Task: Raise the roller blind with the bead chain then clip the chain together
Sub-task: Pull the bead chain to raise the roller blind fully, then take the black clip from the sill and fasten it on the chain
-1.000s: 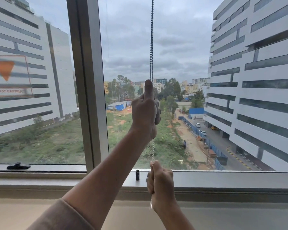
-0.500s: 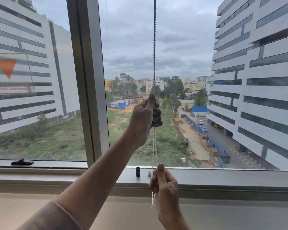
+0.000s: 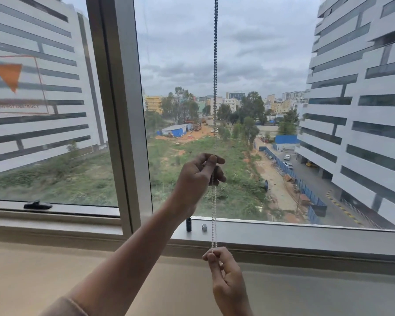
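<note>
The bead chain [image 3: 215, 76] hangs straight down from above the frame's top, in front of the right window pane. My left hand [image 3: 197, 179] grips it at mid height, thumb and fingers closed round it. Below, at the sill's front edge, my right hand [image 3: 226, 277] pinches the chain's lower part between thumb and fingers. The stretch of chain between both hands is taut. The roller blind itself is out of view above.
A small black cylinder [image 3: 188, 224] and a small silver cap [image 3: 204, 227] stand on the grey window sill [image 3: 306, 236], just left of the chain. A thick vertical window frame [image 3: 123, 110] lies to the left, with a black window latch [image 3: 38, 205] on the left pane's lower rail.
My left hand has slid down the chain from well above the sill toward it. My right hand has stayed by the sill's front edge, holding the lower chain.
</note>
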The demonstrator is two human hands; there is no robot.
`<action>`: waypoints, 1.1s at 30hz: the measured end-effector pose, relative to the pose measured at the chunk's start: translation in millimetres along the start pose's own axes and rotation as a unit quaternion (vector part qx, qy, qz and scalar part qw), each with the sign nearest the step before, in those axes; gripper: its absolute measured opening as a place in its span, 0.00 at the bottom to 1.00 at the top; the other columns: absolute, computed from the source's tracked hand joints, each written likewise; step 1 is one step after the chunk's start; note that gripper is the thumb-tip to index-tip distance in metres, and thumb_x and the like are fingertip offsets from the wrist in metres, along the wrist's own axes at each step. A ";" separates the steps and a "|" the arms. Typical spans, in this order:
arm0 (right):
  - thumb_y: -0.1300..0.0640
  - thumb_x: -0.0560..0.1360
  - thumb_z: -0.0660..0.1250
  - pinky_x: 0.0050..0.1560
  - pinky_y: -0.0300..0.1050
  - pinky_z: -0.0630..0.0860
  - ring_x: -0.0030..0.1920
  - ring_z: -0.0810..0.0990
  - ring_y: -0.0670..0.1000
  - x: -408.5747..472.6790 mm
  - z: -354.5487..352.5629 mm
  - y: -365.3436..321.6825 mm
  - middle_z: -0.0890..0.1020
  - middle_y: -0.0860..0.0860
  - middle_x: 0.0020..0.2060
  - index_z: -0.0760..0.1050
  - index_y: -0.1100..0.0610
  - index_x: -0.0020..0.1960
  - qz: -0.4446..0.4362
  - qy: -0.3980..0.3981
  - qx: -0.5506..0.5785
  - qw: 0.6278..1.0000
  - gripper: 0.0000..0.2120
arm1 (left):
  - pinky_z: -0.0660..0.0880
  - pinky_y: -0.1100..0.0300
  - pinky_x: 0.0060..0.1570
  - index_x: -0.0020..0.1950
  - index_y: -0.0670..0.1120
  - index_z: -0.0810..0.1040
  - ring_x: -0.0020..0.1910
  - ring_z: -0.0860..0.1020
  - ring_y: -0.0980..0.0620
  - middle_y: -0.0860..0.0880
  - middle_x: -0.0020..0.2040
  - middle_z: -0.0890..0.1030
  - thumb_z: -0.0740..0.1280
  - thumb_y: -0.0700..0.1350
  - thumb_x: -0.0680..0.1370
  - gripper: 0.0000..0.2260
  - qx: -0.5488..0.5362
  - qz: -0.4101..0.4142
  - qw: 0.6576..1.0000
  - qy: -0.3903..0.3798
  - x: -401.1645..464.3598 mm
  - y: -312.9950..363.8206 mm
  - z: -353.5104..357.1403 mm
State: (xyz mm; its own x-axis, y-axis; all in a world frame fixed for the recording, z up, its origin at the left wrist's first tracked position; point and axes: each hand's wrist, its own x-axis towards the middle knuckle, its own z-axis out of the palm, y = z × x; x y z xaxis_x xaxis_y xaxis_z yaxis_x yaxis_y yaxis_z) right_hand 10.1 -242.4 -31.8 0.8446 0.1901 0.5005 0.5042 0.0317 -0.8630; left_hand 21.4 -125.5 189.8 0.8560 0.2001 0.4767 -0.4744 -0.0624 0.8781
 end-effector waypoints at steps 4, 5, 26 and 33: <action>0.67 0.82 0.71 0.52 0.33 0.74 0.56 0.80 0.48 -2.3 -11.1 21.0 0.85 0.45 0.49 0.85 0.53 0.46 -0.016 -0.019 -0.071 0.997 0.12 | 0.79 0.53 0.49 0.54 0.45 0.83 0.44 0.84 0.47 0.45 0.41 0.86 0.64 0.39 0.89 0.09 0.024 -0.009 1.000 0.015 -0.6 -19.7 2.3; 0.67 0.82 0.71 0.52 0.34 0.74 0.56 0.80 0.48 -2.1 -14.0 26.2 0.85 0.44 0.50 0.85 0.53 0.46 -0.012 -0.023 -0.075 0.997 0.12 | 0.80 0.56 0.49 0.54 0.46 0.83 0.45 0.84 0.50 0.44 0.44 0.87 0.65 0.40 0.88 0.08 0.030 -0.012 0.999 0.020 -1.3 -25.2 2.1; 0.67 0.80 0.73 0.50 0.27 0.75 0.53 0.84 0.43 46.0 -7.9 114.1 0.86 0.49 0.48 0.86 0.49 0.50 0.051 -0.039 -0.168 0.984 0.12 | 0.81 0.52 0.57 0.66 0.41 0.81 0.56 0.83 0.46 0.45 0.58 0.85 0.78 0.43 0.80 0.17 0.307 -0.145 0.934 0.116 -0.3 -269.9 -107.1; 0.66 0.80 0.73 0.54 0.31 0.76 0.54 0.84 0.44 71.5 8.8 138.8 0.86 0.46 0.48 0.86 0.47 0.51 0.030 -0.034 -0.213 0.976 0.14 | 0.78 0.54 0.62 0.69 0.40 0.80 0.58 0.81 0.46 0.44 0.61 0.81 0.81 0.42 0.77 0.22 0.337 -0.129 0.932 0.043 36.2 -328.0 -124.6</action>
State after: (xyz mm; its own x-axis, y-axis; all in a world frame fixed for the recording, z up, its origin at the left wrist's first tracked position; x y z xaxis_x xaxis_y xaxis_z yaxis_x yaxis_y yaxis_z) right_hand 138.9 -215.8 -116.4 0.8680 0.2448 0.4319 0.4960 -0.3903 -0.7757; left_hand 182.4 24.1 -86.1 0.8898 0.3698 0.2674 0.0059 -0.5952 0.8036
